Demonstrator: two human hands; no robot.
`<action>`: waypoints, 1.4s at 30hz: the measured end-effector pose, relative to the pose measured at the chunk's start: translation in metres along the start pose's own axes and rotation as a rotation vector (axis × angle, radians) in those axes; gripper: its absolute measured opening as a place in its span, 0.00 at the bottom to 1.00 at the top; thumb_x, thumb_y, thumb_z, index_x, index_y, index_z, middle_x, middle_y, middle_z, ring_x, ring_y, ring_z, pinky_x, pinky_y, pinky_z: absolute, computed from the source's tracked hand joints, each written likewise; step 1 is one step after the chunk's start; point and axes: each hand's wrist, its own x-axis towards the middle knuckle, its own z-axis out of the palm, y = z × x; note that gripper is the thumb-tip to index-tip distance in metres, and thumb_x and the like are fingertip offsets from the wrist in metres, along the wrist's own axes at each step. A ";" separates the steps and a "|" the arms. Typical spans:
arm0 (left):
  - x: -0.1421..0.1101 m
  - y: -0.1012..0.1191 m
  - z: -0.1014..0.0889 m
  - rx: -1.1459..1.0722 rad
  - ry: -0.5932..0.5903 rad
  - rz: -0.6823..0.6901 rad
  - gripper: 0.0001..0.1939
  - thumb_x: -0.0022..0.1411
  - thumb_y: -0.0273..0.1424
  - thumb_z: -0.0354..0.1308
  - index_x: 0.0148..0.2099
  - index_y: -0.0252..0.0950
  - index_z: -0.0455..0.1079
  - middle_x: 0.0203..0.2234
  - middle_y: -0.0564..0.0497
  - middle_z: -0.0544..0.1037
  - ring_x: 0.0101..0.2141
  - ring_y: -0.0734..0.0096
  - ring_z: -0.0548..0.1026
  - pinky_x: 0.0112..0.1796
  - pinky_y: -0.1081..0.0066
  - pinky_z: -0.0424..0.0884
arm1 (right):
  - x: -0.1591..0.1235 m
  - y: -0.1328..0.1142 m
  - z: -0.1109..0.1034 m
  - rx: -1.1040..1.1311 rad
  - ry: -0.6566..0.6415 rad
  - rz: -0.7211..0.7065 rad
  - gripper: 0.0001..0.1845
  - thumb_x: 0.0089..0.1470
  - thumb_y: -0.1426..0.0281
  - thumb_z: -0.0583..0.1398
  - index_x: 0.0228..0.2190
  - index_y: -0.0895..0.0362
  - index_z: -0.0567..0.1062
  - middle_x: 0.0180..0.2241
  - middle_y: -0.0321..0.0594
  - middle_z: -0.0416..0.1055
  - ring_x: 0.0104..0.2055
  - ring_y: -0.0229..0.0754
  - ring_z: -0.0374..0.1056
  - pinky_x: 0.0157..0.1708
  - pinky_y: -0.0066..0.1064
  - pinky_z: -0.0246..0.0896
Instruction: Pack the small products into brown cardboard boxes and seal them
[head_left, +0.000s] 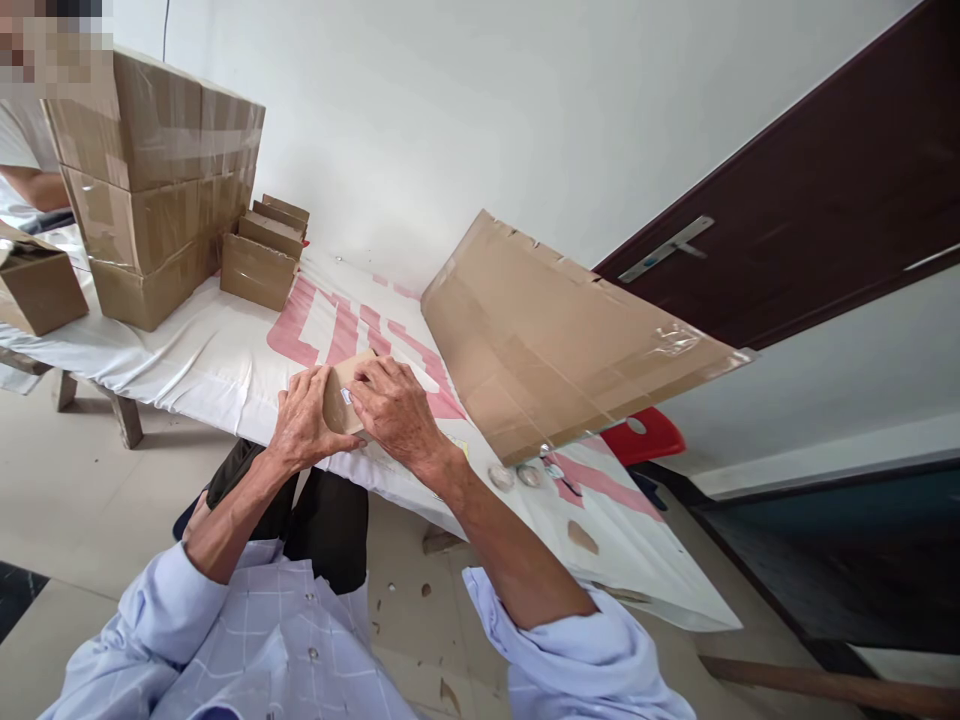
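My left hand [309,418] and my right hand [394,405] both grip a small brown cardboard box [343,385] at the near edge of the table. The left hand's fingers wrap its left side. The right hand's fingers press on its top, and something small and pale shows between the thumbs. The box rests on a white plastic sheet with red lettering [225,350].
A large flattened carton with clear tape [555,340] leans just right of my hands. Small folded boxes [259,265] and a tall stack of taped cartons [154,180] stand at the far left, beside another person's arm [34,185]. A red stool [645,435] sits behind the table.
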 end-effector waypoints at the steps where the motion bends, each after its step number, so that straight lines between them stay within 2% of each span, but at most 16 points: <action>1: 0.000 0.000 0.000 0.000 -0.001 0.001 0.61 0.46 0.47 0.83 0.76 0.41 0.61 0.70 0.33 0.70 0.70 0.28 0.66 0.63 0.35 0.69 | 0.000 0.000 0.000 0.005 -0.003 0.002 0.13 0.70 0.79 0.60 0.43 0.55 0.84 0.46 0.49 0.79 0.52 0.55 0.67 0.52 0.44 0.61; 8: 0.000 0.002 -0.001 0.009 -0.010 -0.014 0.60 0.47 0.46 0.84 0.76 0.41 0.60 0.71 0.32 0.70 0.70 0.28 0.66 0.64 0.33 0.68 | 0.003 -0.001 0.000 0.046 -0.032 0.023 0.13 0.71 0.78 0.59 0.46 0.55 0.84 0.47 0.49 0.79 0.53 0.55 0.68 0.53 0.45 0.60; 14: 0.000 0.005 -0.003 0.022 -0.029 -0.023 0.61 0.47 0.47 0.83 0.76 0.37 0.60 0.72 0.29 0.69 0.71 0.29 0.66 0.64 0.34 0.68 | 0.010 -0.003 -0.002 0.040 -0.074 0.082 0.13 0.74 0.74 0.57 0.44 0.56 0.83 0.46 0.50 0.78 0.52 0.56 0.67 0.51 0.45 0.60; 19: 0.000 0.005 -0.002 0.035 -0.025 -0.013 0.60 0.48 0.46 0.83 0.76 0.37 0.60 0.71 0.29 0.69 0.70 0.29 0.67 0.63 0.34 0.69 | 0.017 -0.004 0.001 0.028 -0.086 0.121 0.11 0.72 0.75 0.58 0.43 0.56 0.81 0.44 0.51 0.76 0.50 0.56 0.65 0.50 0.44 0.58; 26: -0.001 0.004 -0.001 0.024 -0.017 -0.012 0.59 0.48 0.46 0.83 0.76 0.40 0.60 0.71 0.31 0.70 0.70 0.29 0.67 0.63 0.35 0.69 | 0.019 -0.006 0.005 -0.012 -0.099 0.111 0.12 0.70 0.78 0.57 0.41 0.56 0.81 0.43 0.50 0.75 0.48 0.56 0.63 0.48 0.44 0.55; 34: -0.002 0.005 -0.001 0.020 -0.007 -0.010 0.59 0.48 0.46 0.83 0.76 0.41 0.60 0.70 0.32 0.70 0.69 0.30 0.67 0.62 0.36 0.69 | 0.016 -0.005 0.012 0.018 -0.059 0.108 0.14 0.69 0.79 0.56 0.42 0.56 0.81 0.44 0.52 0.76 0.49 0.59 0.64 0.49 0.47 0.57; 42: -0.001 0.007 -0.002 0.020 -0.022 -0.021 0.59 0.48 0.48 0.82 0.76 0.41 0.60 0.71 0.32 0.69 0.70 0.29 0.66 0.63 0.35 0.69 | 0.013 0.002 0.007 0.066 -0.044 0.095 0.12 0.72 0.73 0.57 0.42 0.55 0.81 0.44 0.51 0.77 0.49 0.59 0.64 0.50 0.48 0.60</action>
